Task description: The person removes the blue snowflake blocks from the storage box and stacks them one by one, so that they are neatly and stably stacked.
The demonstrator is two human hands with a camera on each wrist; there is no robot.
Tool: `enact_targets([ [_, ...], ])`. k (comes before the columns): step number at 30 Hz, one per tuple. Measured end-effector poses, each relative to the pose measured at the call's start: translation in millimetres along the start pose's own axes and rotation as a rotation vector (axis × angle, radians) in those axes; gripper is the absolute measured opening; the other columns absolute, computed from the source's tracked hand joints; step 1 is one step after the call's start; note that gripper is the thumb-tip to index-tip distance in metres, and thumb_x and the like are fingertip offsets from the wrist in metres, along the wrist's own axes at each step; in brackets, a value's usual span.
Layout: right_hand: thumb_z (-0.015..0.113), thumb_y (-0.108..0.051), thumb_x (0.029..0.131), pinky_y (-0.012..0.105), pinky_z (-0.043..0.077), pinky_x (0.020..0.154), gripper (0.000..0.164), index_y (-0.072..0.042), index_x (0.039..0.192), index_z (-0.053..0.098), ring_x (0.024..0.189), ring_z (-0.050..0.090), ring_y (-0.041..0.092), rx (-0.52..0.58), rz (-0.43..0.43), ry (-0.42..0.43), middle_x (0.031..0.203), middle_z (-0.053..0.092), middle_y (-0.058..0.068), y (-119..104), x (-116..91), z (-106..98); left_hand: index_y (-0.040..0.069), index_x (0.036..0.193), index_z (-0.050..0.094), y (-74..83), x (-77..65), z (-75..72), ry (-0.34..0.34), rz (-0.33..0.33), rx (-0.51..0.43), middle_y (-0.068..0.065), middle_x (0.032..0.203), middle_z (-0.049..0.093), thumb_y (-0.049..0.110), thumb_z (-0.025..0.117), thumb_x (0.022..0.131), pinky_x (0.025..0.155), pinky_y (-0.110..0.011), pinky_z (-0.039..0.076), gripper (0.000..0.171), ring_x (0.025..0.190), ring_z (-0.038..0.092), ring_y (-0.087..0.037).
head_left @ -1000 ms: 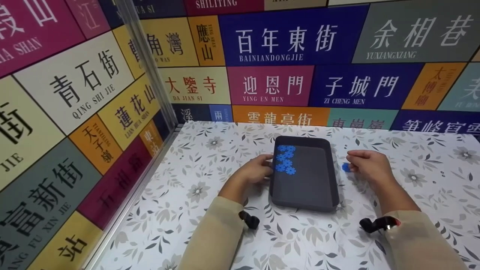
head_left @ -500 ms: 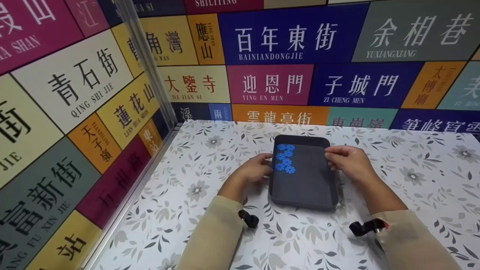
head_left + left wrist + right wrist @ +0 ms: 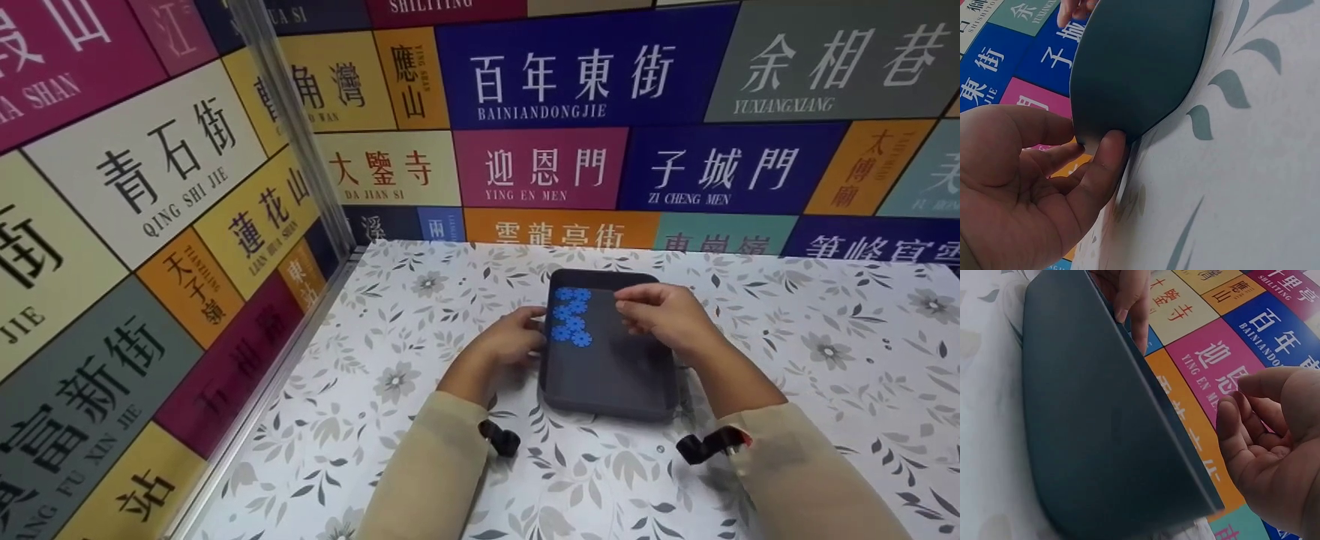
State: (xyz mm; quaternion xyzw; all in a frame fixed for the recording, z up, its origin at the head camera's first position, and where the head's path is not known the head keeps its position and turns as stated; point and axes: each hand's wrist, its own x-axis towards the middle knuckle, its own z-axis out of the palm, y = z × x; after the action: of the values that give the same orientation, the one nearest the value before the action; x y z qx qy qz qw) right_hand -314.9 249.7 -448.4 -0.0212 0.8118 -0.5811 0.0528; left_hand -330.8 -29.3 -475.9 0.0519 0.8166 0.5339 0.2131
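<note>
A dark shallow tray (image 3: 609,409) lies on the flower-print table, with several blue gear pieces (image 3: 571,319) in a row along its left inner side. My left hand (image 3: 534,324) grips the tray's left rim; in the left wrist view the thumb and fingers of that left hand (image 3: 1092,149) pinch the tray wall (image 3: 1140,62). My right hand (image 3: 627,300) hovers over the tray's far half, fingertips drawn together. In the right wrist view the curled right hand (image 3: 1235,405) hangs beside the tray wall (image 3: 1095,439). The blue gear it picked up is hidden in its fingers.
Sign-covered wall panels (image 3: 592,75) close off the back and left of the table (image 3: 825,337). A metal post (image 3: 300,142) stands in the back left corner. Black wrist camera mounts (image 3: 705,444) sit on both sleeves.
My right hand picked a blue gear off the table to the right of the tray and moved left with it, over the tray. The left hand and the tray stayed put.
</note>
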Motion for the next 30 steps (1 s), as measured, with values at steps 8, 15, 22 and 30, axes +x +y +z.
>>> enact_targets([
  [8, 0.077, -0.016, 0.098, 0.027, 0.063, 0.077, 0.038, 0.002, 0.131, 0.070, 0.082, 0.069, 0.010, -0.022, 0.016, -0.189, 0.100, 0.075, -0.009, -4.0, 27.7, 11.2, 0.018, 0.158, 0.051, -3.0, 0.3, 0.6, 0.000, 0.023, 0.000, -0.011, 0.143, 0.065, 0.007, 0.058, 0.096, 0.099, -0.037, 0.060, 0.063, 0.118, 0.067, -0.022],
  [15, 0.076, -0.009, 0.096, 0.028, 0.064, 0.079, 0.048, 0.009, 0.138, 0.062, 0.086, 0.073, 0.013, -0.051, 0.069, -0.293, 0.107, 0.079, -0.002, -3.6, 49.2, 16.6, 0.017, 0.158, 0.051, -4.9, 0.9, 1.6, -0.001, 0.030, -0.030, -0.012, 0.142, 0.065, 0.008, 0.058, 0.096, 0.092, -0.034, 0.059, 0.064, 0.113, 0.067, -0.021],
  [22, 0.076, -0.005, 0.094, 0.029, 0.064, 0.080, 0.047, 0.010, 0.137, 0.064, 0.087, 0.074, 0.013, -0.105, 0.084, -0.400, 0.112, 0.079, 0.006, -0.2, 64.6, 22.0, 0.016, 0.159, 0.050, -4.4, 1.1, 1.3, -0.014, 0.026, -0.046, -0.013, 0.145, 0.064, 0.007, 0.057, 0.096, 0.097, -0.039, 0.062, 0.064, 0.117, 0.068, -0.023],
  [30, 0.080, -0.001, 0.089, 0.024, 0.061, 0.078, 0.046, 0.005, 0.133, 0.070, 0.087, 0.072, 0.009, -0.196, 0.083, -0.428, 0.112, 0.080, 0.009, 16.1, 74.7, 20.9, 0.012, 0.161, 0.047, -3.3, 1.8, 1.1, -0.025, 0.039, -0.048, -0.015, 0.147, 0.063, 0.005, 0.056, 0.096, 0.095, -0.038, 0.062, 0.066, 0.117, 0.068, -0.024],
])
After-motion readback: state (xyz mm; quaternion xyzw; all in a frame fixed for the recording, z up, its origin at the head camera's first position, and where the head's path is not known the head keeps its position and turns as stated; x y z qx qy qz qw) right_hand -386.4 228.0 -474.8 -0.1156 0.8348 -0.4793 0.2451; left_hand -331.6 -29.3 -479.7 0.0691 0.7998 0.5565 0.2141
